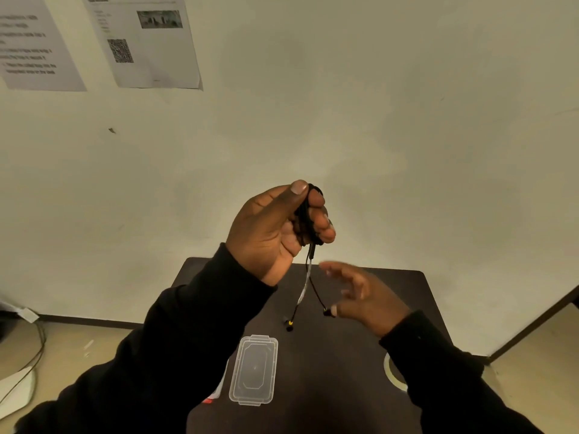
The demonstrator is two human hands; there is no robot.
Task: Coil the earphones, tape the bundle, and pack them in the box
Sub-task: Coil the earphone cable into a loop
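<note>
Two hands were up over the dark desk point(391, 286), and we saw the left hand point(275, 227) raised high, its fingers curled around the black coil of the earphones point(305, 220). The thumb pressed over the top of the bundle, clamping the loops against the fingers. From the bottom of that fist two short tails hung down, one showing a pale, whitish stretch, and each ended in an earbud; the left earbud point(289, 324), marked with a yellow ring, dangled free above the desk. The other earbud point(327, 312) hung right at the thumb of the right hand point(366, 302).

That right hand sat lower, fingers spread and loose, blurred, gripping nothing that we could make out; whether the thumb actually touched the bud we could not tell.

Down on the desk, near its front edge, lay the clear plastic box point(253, 370), and we saw nothing inside it. Whether it stood open or wore its lid, we could not tell. Just left of it, a bit of red and white point(210, 397) peeked out from under the left sleeve. Over on the right, a pale roll of tape point(393, 372) lay flat, half hidden by the right sleeve.

Behind it all we saw a plain wall with two printed sheets point(147, 39) stuck up top left.
</note>
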